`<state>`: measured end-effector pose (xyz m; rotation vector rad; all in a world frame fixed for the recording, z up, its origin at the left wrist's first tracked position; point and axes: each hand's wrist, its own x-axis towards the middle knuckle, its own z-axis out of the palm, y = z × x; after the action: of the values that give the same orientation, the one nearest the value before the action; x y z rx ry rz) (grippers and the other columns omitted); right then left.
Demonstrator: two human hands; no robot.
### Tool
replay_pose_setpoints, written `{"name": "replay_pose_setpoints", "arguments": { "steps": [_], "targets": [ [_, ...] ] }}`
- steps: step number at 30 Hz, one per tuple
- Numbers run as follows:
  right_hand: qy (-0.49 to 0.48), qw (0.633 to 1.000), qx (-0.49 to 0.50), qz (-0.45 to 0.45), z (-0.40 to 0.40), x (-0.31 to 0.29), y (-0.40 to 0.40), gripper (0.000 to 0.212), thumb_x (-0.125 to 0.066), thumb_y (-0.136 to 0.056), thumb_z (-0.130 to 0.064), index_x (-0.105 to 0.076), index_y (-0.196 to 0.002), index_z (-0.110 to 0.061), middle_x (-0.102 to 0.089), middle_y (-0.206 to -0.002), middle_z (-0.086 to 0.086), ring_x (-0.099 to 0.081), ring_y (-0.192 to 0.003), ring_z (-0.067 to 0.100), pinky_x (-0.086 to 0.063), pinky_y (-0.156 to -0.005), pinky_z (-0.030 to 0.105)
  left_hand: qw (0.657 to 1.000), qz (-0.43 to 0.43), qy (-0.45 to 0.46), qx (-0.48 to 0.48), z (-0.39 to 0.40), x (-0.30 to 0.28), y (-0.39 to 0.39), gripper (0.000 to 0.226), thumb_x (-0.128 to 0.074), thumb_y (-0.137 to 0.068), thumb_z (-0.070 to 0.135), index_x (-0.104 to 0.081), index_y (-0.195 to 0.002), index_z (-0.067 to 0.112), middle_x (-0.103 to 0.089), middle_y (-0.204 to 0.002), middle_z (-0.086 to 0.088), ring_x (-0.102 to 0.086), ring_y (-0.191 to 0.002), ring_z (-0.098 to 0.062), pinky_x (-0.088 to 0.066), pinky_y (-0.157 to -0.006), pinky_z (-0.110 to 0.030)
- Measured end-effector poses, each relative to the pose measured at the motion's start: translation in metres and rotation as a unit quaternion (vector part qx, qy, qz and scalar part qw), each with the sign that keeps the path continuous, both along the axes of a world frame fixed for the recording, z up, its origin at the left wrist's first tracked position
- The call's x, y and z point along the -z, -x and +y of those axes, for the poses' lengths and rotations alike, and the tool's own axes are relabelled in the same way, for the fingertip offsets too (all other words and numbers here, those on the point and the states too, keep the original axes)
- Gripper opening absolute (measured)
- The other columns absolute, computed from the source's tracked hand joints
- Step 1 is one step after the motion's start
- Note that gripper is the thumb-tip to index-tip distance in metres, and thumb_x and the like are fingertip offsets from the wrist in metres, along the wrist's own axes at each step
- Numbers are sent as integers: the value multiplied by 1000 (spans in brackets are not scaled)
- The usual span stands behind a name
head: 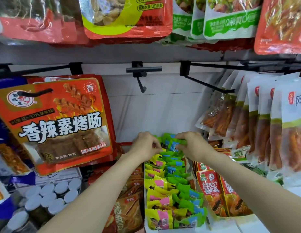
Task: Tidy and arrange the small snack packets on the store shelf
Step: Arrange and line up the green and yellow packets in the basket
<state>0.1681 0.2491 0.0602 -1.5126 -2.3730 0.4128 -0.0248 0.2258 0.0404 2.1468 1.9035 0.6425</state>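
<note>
Fingers of both hands are curled down into the far end of a white tray (147, 230) of small snack packets. The left hand (144, 145) has its fingertips bent onto the packets at the back of the yellow row; whether it actually pinches one is hidden under the knuckles. The right hand (192, 143) curls its fingers round a green packet with a blue label (174, 144), lifted a little above the rest, though the thumb is out of sight behind it.

In the tray, yellow packets with pink labels (159, 197) fill the left column and green packets with blue labels (188, 199) the right, overlapping and tilted so that the print is too small to read. The tray's near edge is partly cut off at the bottom of the frame.

Just right of the tray stand red papaya packets (208, 190), upright in a row. Left of it lie orange snack bags (128, 207), mostly covered by the left forearm. Further left are jars with pale lids (50, 195). A large red hanging bag (60, 121) fills the left side, and pale bags of orange strips (264, 125) hang on the right, cut by the frame edge. A bare black peg hook (141, 76) sticks out between them. Bags above are cropped at the top.
</note>
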Motion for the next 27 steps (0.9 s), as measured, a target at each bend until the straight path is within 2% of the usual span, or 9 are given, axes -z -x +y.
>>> {"name": "replay_pose_setpoints", "arguments": {
  "steps": [3, 5, 7, 10, 13, 15, 17, 21, 27],
  "targets": [
    [1, 1000, -16, -9, 3, -6, 2, 39, -65, -93, -24, -60, -132, -16, -61, -133, 9, -54, -124, 25, -37, -101, 25, 998, 24, 14, -51, -1, 2, 6, 16, -73, -86, 40, -77, -96, 28, -62, -115, -1, -49, -118, -24, -40, -102, -37],
    [-10, 1000, -14, 2, 4, -7, 8, 38, -67, -91, -23, -62, -128, -18, -63, -128, 12, -53, -123, 26, -41, -101, 30, 996, 45, 23, -72, -3, 2, 9, 16, -70, -88, 41, -77, -97, 29, -61, -117, 0, -46, -120, -25, -37, -100, -37],
    [-18, 1000, -1, 23, 4, -4, 16, 36, -70, -89, -24, -63, -123, -20, -65, -123, 13, -53, -120, 28, -46, -97, 33, 996, 27, 34, -83, -4, 4, 12, 16, -74, -86, 39, -77, -97, 28, -63, -113, -3, -50, -117, -26, -41, -97, -36],
    [6, 998, 30, 62, 2, 6, 22, 37, -74, -85, -26, -66, -120, -17, -63, -121, 15, -64, -97, 30, -53, -87, 35, 992, -14, 84, -91, -3, 4, 18, 16, -78, -83, 32, -78, -93, 19, -72, -108, -5, -61, -107, -22, -47, -88, -28],
    [25, 998, 36, 46, 5, 10, 18, 41, -76, -83, -32, -68, -121, -19, -63, -126, 14, -62, -111, 28, -47, -97, 30, 988, -24, 113, -101, -1, 3, 22, 8, -77, -85, 23, -75, -83, 16, -74, -105, -5, -62, -91, -12, -43, -76, -21],
    [33, 997, 39, 53, 8, 6, 15, 36, -75, -85, -33, -71, -118, -19, -66, -124, 13, -63, -111, 25, -44, -91, 21, 988, -23, 94, -118, -1, 4, 22, 9, -75, -87, 18, -70, -80, 18, -73, -102, -7, -61, -86, -15, -40, -72, -21],
    [41, 998, 21, 52, 7, 5, 15, 33, -72, -87, -33, -72, -116, -19, -70, -119, 10, -66, -106, 22, -41, -84, 15, 989, -26, 69, -128, -2, 9, 21, 5, -72, -90, 16, -71, -85, 14, -73, -101, -10, -63, -88, -19, -40, -71, -21],
    [62, 998, -8, 11, 3, 13, 21, 49, -76, -80, -44, -68, -122, -21, -63, -127, 11, -61, -112, 23, -42, -99, 24, 988, -62, 54, -133, -3, 15, 19, 10, -73, -89, 17, -67, -80, 16, -72, -102, -14, -66, -97, -26, -40, -72, -22],
    [40, 999, -8, -34, 14, 11, 24, 47, -78, -82, -29, -64, -126, -20, -55, -134, 13, -55, -121, 28, -42, -104, 28, 985, -90, 58, -136, -6, 19, 27, 17, -72, -88, 13, -63, -74, 18, -70, -108, -18, -65, -104, -31, -42, -76, -23]
  ]
}}
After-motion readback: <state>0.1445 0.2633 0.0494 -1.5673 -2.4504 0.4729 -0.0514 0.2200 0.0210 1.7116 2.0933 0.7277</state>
